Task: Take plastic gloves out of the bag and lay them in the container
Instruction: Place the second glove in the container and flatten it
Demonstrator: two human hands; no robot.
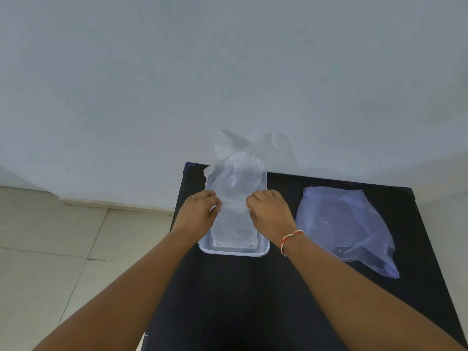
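Note:
A clear rectangular container (234, 252) stands on the black table (240, 300), left of centre. A thin clear plastic glove (234, 181) hangs over it, its finger end sticking up past the far rim toward the wall. My left hand (198, 214) pinches the glove's left edge and my right hand (269, 214) pinches its right edge, both just above the container. More clear plastic lies flat on the container's floor. The bluish translucent bag (347, 229) lies flat on the table to the right, apart from both hands.
The table stands against a pale wall (228, 72). Left of the table is a tiled floor (63, 249) with a low skirting. A red and white thread band sits on my right wrist (291, 238).

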